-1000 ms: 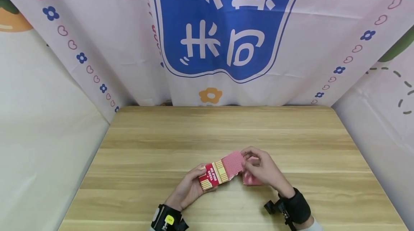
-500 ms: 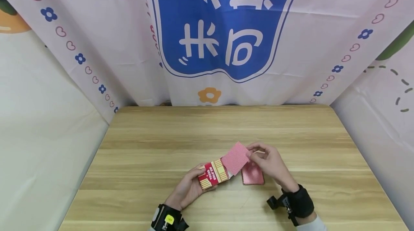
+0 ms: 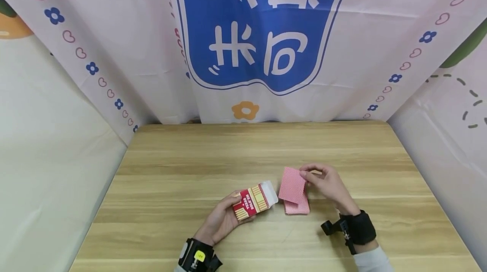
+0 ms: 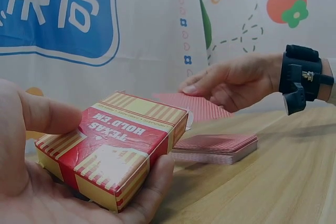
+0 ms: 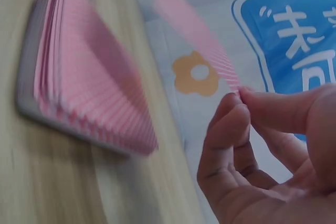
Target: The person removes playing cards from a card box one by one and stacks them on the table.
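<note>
My left hand (image 3: 222,217) grips a red and cream card box (image 3: 251,202) printed "Texas Hold 'Em", thumb on top and fingers beneath. The box's white end flap (image 3: 269,193) points right, standing out from it. Between thumb and fingertips, my right hand (image 3: 327,185) pinches a pink-backed playing card (image 3: 291,185) by its edge. Below that card a stack of playing cards (image 3: 297,208) lies on the table, partly covered in the head view. From the right wrist, the held card (image 5: 197,30) is seen nearly edge-on, apart from the stack (image 5: 94,77), which looks blurred.
A light wooden table (image 3: 182,157) lies under both hands. White printed cloth (image 3: 152,52) hangs at the back and sides. A black strap with a small camera (image 3: 355,229) sits on the right wrist, and another strap (image 3: 198,255) on the left.
My right hand has drawn the card out of the box and moved it right, over the stack. The box's white flap now shows fully. My left hand stays nearly in place.
</note>
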`<state>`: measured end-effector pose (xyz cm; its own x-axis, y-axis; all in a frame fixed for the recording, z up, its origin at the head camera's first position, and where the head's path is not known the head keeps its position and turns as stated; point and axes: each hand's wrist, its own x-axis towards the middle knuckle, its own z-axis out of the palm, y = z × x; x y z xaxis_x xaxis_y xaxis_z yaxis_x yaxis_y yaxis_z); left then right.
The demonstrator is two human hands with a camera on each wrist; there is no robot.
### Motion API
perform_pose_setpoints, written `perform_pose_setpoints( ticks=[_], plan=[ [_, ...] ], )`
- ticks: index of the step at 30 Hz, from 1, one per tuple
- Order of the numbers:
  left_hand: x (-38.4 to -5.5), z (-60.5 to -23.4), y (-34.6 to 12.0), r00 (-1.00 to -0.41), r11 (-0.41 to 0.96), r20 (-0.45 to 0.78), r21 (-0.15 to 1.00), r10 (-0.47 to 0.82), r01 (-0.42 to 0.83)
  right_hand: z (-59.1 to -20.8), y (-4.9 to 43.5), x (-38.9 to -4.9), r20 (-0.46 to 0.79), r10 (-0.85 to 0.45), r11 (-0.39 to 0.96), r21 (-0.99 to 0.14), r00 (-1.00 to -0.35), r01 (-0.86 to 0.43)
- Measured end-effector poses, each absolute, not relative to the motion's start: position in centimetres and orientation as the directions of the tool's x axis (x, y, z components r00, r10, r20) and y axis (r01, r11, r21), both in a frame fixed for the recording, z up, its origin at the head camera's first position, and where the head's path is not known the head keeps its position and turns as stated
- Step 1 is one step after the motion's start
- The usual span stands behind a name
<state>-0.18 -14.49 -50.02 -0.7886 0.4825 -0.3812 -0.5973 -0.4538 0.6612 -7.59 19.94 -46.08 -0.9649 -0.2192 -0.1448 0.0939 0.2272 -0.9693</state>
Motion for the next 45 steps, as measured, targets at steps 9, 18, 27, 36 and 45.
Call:
perform_pose_setpoints(
  ticks=[9,18,27,36,45],
  plan=[
    [-0.4,-50.0,-14.5,-0.779,-0.442,-0.388,0.659,0.493,-0.608,-47.2,21.0,-8.2,-0.185,-0.261,0.305,-0.947,-0.948,0.101],
    [-0.4,-50.0,-14.5,-0.781,-0.442,-0.383,0.663,0.493,-0.604,-48.2,20.6,-8.3,-0.162,-0.274,0.406,-0.913,-0.948,0.039],
    [-0.4,-50.0,-14.4,-0.780,-0.428,-0.392,0.672,0.487,-0.605,-48.9,20.0,-8.2,-0.131,-0.230,0.498,-0.867,-0.964,-0.001],
    [-0.6,-49.9,-14.4,-0.780,-0.433,-0.395,0.667,0.485,-0.607,-49.0,19.7,-8.3,-0.101,-0.217,0.579,-0.814,-0.971,-0.045],
    [-0.4,-50.1,-14.5,-0.781,-0.443,-0.401,0.658,0.478,-0.609,-48.9,19.7,-8.1,-0.115,-0.227,0.586,-0.809,-0.967,-0.041]
  ],
)
